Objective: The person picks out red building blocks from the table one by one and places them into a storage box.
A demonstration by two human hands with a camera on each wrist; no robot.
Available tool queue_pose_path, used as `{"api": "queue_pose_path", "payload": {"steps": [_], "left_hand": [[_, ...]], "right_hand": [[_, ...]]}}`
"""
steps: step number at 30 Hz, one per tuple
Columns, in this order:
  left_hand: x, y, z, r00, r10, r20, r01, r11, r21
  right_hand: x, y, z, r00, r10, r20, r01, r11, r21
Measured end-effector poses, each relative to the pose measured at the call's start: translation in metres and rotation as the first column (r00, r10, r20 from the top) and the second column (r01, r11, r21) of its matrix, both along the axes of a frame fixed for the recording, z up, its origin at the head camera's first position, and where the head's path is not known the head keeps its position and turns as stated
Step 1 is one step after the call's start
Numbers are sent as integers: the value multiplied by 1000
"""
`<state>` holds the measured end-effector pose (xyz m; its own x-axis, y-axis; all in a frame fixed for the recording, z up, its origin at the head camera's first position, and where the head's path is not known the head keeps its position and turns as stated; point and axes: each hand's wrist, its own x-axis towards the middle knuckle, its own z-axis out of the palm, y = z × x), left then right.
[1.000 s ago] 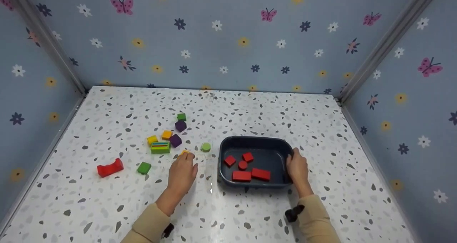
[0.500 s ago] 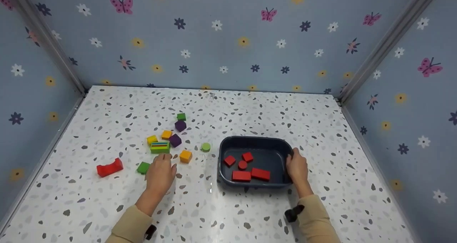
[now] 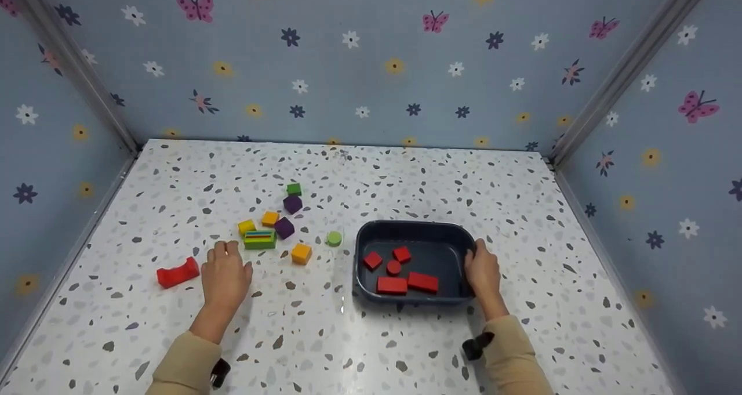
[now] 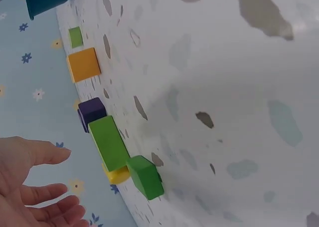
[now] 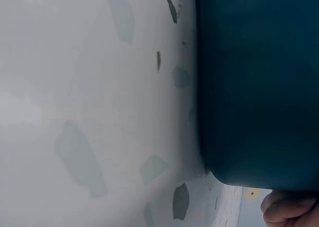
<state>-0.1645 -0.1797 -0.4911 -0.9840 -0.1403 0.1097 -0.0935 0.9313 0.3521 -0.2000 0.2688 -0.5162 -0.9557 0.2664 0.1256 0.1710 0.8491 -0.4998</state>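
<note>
My left hand [image 3: 225, 277] hovers over the table with nothing between its thumb and fingers, as the left wrist view shows. In the head view it hides a green block [image 4: 145, 177]; a red arch-shaped block [image 3: 178, 272] lies just to its left. My right hand [image 3: 483, 270] grips the right end of a dark blue bin [image 3: 415, 302]. Inside the bin sit several red pieces, among them a red cylinder [image 3: 393, 267] and a long red block [image 3: 423, 282]. The bin's outer wall [image 5: 259, 87] fills much of the right wrist view.
Right of my left hand lie a green striped block [image 3: 259, 241], a yellow block [image 3: 246, 228], two orange cubes, one nearer me [image 3: 301, 254], two purple blocks [image 3: 284, 228] and a light green cylinder [image 3: 334, 239]. A small green block [image 3: 294, 189] lies farther back. Flowered walls [image 3: 359, 64] enclose the table.
My left hand has moved left from the nearer orange cube, past the striped block, to over the green block near the red arch. The right hand and bin have stayed put.
</note>
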Motion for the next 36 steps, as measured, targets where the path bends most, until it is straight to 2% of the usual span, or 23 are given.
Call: {"api": "queue_pose_path", "payload": {"steps": [5,15,20,25,36], "left_hand": [[-3,-16,-3,999,35,2,-35,999,10],[-8,-43,-12,988,145,57,-144,989,-12],[-11,-53,-16,972,200,126,-200,980,-15],[-14,-60,-20,956,243,167,-245,970,-8],[-20,-72,-27,902,307,302,-324,946,4]], "right_hand": [[0,0,0,1000,-1,17,1,1000,-5],[-1,-1,1,998,-26,58,27,1000,-15],[-1,0,1,999,-23,42,23,1000,-12],[0,1,0,999,-20,29,20,1000,-9],[0,0,-1,1000,-11,8,11,1000,-1]]}}
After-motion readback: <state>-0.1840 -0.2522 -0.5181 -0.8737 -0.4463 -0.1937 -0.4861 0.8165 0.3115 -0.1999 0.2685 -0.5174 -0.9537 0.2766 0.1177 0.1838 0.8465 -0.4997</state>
